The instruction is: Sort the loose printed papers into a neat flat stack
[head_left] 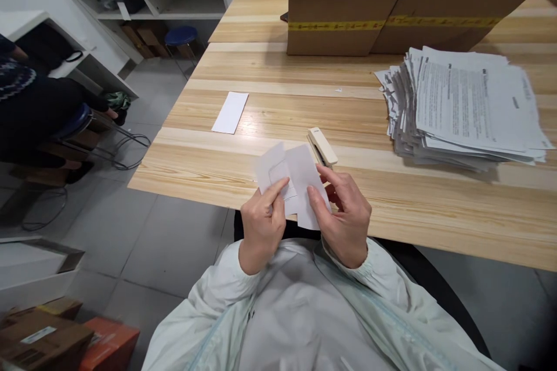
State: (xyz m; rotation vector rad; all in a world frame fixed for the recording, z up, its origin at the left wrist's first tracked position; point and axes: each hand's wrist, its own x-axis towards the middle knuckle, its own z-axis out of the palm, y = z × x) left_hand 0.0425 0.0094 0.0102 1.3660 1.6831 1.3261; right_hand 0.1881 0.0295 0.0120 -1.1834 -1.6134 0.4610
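Note:
Just above the table's front edge I hold a folded sheet of paper (306, 182), partly spread apart, with faint printed lines on its left part. My left hand (264, 225) grips the left side of it, index finger lying across the printing. On the right side, my right hand (342, 211) has the paper pinched between thumb and fingers. A cream stapler (322, 146) lies on the table right behind the paper. Farther left rests a folded white paper (230, 112), flat on the wood.
A tall stack of printed sheets (474, 107) stands at the right of the wooden table (270, 78). Large cardboard boxes (335, 17) are piled at the back. On the left, a person (39, 98) sits on a stool. Several cartons (47, 333) lie on the floor at lower left.

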